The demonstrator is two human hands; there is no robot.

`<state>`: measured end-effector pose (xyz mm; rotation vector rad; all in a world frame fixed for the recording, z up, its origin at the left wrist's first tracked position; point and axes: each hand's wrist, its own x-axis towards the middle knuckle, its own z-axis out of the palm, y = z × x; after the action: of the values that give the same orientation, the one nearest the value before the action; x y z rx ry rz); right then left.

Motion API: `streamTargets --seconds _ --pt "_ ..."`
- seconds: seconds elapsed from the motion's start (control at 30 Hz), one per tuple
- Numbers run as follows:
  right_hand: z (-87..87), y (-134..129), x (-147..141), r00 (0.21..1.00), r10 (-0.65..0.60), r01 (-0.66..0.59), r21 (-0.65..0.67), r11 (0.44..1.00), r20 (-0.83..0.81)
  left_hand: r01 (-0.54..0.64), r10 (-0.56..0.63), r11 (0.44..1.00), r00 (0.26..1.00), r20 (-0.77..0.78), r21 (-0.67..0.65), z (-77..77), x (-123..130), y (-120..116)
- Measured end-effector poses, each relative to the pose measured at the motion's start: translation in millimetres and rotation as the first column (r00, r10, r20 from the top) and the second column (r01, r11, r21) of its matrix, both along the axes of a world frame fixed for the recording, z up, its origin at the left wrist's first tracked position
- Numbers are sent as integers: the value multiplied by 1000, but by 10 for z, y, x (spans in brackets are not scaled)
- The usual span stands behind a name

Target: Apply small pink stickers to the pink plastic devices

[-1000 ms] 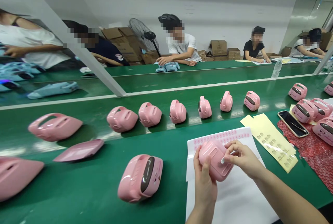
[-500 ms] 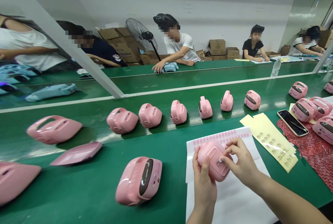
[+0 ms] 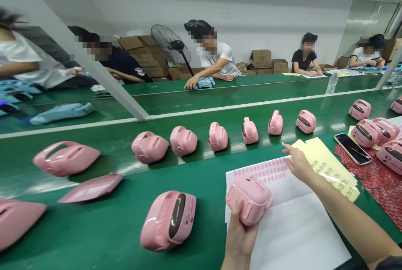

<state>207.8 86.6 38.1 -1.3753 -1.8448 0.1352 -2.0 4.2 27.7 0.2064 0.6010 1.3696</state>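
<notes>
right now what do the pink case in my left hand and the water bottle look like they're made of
The pink case looks like glossy hard plastic: smooth moulded curves with soft highlights. The bottle seems to be thin clear plastic, since the background shows through, though glass can't be ruled out.

Open lane on bare green tabletop (image 3: pixel 116 228) btwn glossy pink handled case w/ dark oval window (image 3: pixel 168 220) and white paper sheet w/ pink stickers (image 3: pixel 301 224); row of small pink handled cases (image 3: pixel 218 137) blocks the far side.
</notes>
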Motion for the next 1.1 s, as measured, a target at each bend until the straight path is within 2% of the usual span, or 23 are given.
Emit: streamTargets --seconds 0.07,0.13,0.2,0.27,0.33,0.4,0.47,0.53,0.57,0.6,0.67,0.7,0.77,0.87,1.1 --pt "-161 120 -51 998 23 -22 -15 1000 51 66 -81 991 987 137 116 -141 -68 19" --pt "-289 160 -118 997 19 -18 -20 1000 77 121 -205 944 944 259 307 -248 -95 49" --pt "-375 151 -150 998 2 -1 -18 1000 70 136 -319 872 887 334 471 -294 -92 83" --pt "-421 118 -137 999 -13 14 -17 1000 31 135 -369 839 853 369 527 -284 -82 107" --pt "-420 69 -108 999 -26 25 -22 999 -35 114 -335 866 856 395 487 -237 -79 116" --pt "-358 -9 -113 992 -39 35 -30 999 -123 72 -249 914 875 415 398 -172 -80 113" --pt "-228 -133 -191 976 -43 35 -43 998 -214 15 -154 949 894 422 313 -97 -70 107" --pt "-44 -301 -353 907 -16 -34 -111 993 -422 -41 -68 968 906 417 246 -21 -41 106" --pt "56 -393 -456 809 -4 -115 -165 980 -587 -69 -31 972 910 413 225 14 -21 109" --pt "153 -483 -567 670 -13 -215 -211 954 -742 -87 -8 973 912 410 212 48 2 113" --pt "316 -635 -779 422 -78 -362 -247 899 -903 -96 6 975 912 411 199 107 52 122" --pt "375 -688 -868 343 -114 -399 -255 881 -932 -93 5 977 908 418 190 134 76 125" --pt "442 -745 -992 258 -162 -420 -262 869 -952 -84 5 984 895 446 156 181 121 120" --pt "445 -745 -1041 231 -155 -421 -242 874 -961 -96 28 989 874 485 117 241 177 94" --pt "391 -735 -959 286 -74 -467 -206 860 -955 -148 95 984 909 406 101 324 243 40"
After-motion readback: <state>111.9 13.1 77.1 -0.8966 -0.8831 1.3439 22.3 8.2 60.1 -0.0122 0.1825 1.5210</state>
